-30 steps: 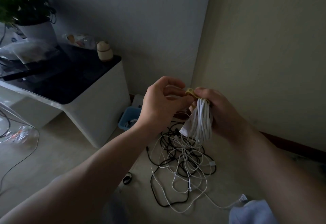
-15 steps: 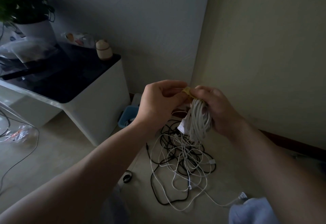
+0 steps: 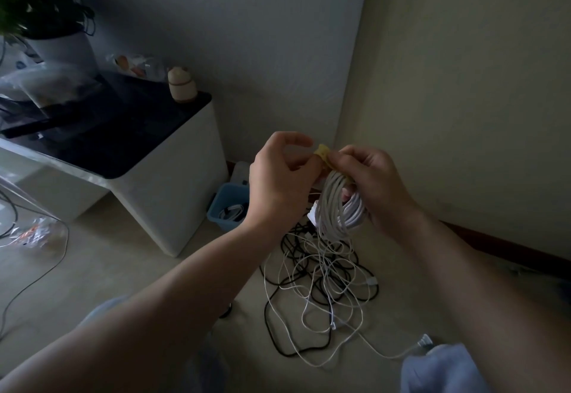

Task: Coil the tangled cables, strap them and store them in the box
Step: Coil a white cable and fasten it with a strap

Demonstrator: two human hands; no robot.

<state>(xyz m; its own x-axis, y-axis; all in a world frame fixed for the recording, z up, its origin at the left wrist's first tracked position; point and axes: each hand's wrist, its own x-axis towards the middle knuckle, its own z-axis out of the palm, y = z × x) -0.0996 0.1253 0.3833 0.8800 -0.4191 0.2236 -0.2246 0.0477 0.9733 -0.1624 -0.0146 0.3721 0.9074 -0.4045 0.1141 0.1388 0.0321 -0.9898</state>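
Note:
A coiled white cable (image 3: 338, 207) hangs in the air in front of me, held in my right hand (image 3: 377, 185), whose fingers curl round its top. A yellow strap (image 3: 323, 153) wraps over the top of the coil. My left hand (image 3: 279, 182) pinches one end of the strap, and my right thumb and fingers pinch it from the other side. Below on the floor lies a tangle of black and white cables (image 3: 321, 278). A small blue box (image 3: 230, 205) with a coiled cable inside stands on the floor by the wall.
A white low table (image 3: 167, 194) with a dark top stands left, carrying a potted plant (image 3: 46, 21), bags and a small jar (image 3: 182, 85). A thin cable (image 3: 37, 275) trails over the left floor. Walls meet in a corner behind my hands.
Both hands have shifted a little with the coil. My left fingers have lifted and opened somewhat around the strap end, and the yellow strap shows more between the hands.

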